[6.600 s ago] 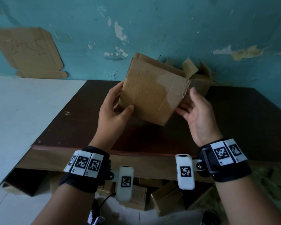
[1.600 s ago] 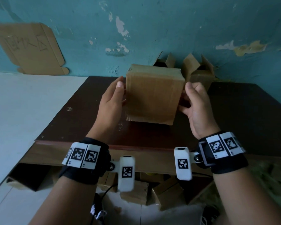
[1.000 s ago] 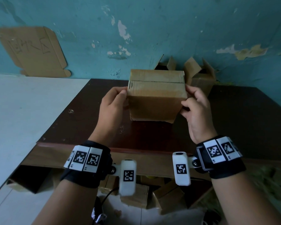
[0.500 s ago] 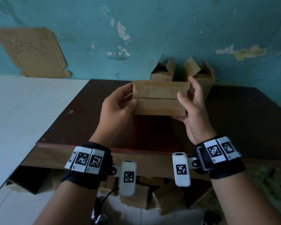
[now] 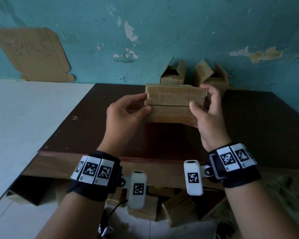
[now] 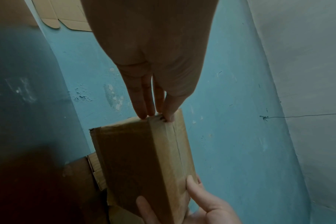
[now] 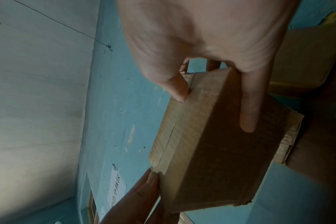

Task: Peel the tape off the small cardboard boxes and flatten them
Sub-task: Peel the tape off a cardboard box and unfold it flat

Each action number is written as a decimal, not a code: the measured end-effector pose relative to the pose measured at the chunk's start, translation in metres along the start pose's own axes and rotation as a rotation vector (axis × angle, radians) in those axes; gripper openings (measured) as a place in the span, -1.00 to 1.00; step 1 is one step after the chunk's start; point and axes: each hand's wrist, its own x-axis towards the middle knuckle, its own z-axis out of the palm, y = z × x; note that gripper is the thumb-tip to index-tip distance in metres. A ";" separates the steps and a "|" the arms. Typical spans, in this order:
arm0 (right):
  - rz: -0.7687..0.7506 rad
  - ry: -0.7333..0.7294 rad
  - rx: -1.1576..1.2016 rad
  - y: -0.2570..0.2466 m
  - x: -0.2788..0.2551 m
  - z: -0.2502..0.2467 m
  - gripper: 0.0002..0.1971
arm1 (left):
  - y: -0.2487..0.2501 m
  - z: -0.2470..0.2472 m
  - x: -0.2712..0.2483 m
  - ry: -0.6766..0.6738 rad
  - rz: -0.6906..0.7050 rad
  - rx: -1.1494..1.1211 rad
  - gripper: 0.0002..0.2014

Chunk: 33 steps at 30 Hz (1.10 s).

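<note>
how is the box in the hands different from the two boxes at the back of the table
The held box has its flaps closed, with clear tape along the seam; the two back boxes have their top flaps standing open. The held box is lifted off the dark table between the left hand and right hand; the back boxes stand by the wall, untouched. All three are small brown cardboard boxes, not yet flattened.

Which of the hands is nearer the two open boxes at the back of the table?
Right. The right hand holds the taped box just in front of the open boxes; the left hand pinches its far-left end.
</note>
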 end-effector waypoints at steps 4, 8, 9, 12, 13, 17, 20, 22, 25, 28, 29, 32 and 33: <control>-0.010 0.000 0.009 0.000 0.000 0.000 -0.55 | -0.002 -0.002 0.003 -0.017 0.000 -0.041 -0.77; -0.014 0.000 0.001 0.001 0.000 0.001 -0.55 | -0.007 -0.003 0.005 -0.024 0.007 -0.047 -0.77; -0.016 0.001 -0.003 0.001 -0.001 0.001 -0.55 | -0.008 -0.002 0.005 -0.026 0.005 -0.055 -0.78; -0.029 -0.001 -0.015 0.000 -0.002 0.003 -0.55 | -0.006 -0.001 0.006 -0.017 -0.049 -0.092 -0.78; -0.032 0.001 -0.019 -0.001 -0.002 0.003 -0.55 | -0.005 -0.001 0.006 -0.016 -0.070 -0.112 -0.78; -0.055 0.032 -0.056 0.002 -0.001 0.002 -0.54 | 0.001 -0.002 0.004 -0.009 -0.100 -0.215 -0.75; -0.063 0.029 -0.076 0.003 0.000 0.001 -0.53 | 0.005 -0.001 0.003 -0.015 -0.122 -0.341 -0.80; -0.065 0.034 -0.082 0.003 -0.001 0.002 -0.53 | 0.005 -0.001 0.004 -0.020 -0.127 -0.337 -0.80; -0.073 0.035 -0.097 0.002 -0.001 0.002 -0.53 | -0.002 0.000 0.006 -0.044 -0.135 -0.182 -0.66; -0.092 0.036 -0.117 0.003 -0.001 0.003 -0.53 | -0.006 0.003 0.005 -0.039 -0.185 -0.107 -0.69; -0.100 0.042 -0.131 0.003 -0.002 0.003 -0.52 | -0.005 0.004 0.005 -0.023 -0.195 -0.089 -0.75; -0.123 0.053 -0.165 0.003 -0.002 0.004 -0.52 | -0.004 0.003 0.004 0.024 -0.198 -0.024 -0.89; -0.128 0.054 -0.171 0.003 -0.002 0.004 -0.52 | -0.005 0.002 0.005 0.039 -0.200 -0.018 -0.88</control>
